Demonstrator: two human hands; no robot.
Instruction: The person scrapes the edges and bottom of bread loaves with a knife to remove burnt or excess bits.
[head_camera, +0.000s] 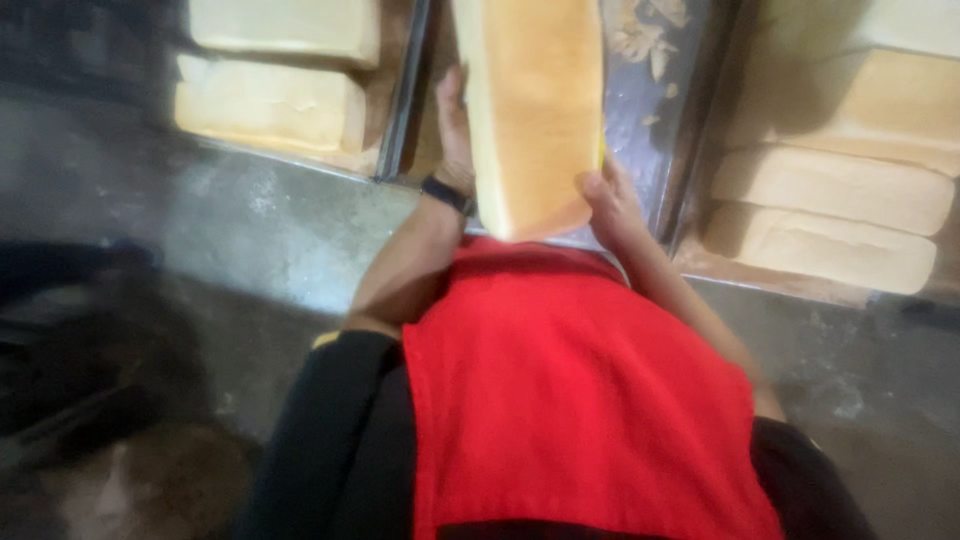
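A long golden-brown bread loaf (535, 110) is held lengthwise in front of me, over a metal tray (640, 110). My left hand (452, 125) presses flat against the loaf's left side, a dark band on its wrist. My right hand (608, 195) grips the loaf's near right corner. A red apron (570, 390) over dark sleeves fills the lower part of the view.
Pale loaves (275, 100) lie on a tray at the upper left, and more loaves (830, 210) are stacked on a tray at the right. Crumbs (645, 40) lie on the middle tray. A grey concrete floor (250, 240) runs below; a dark blurred shape sits at the left.
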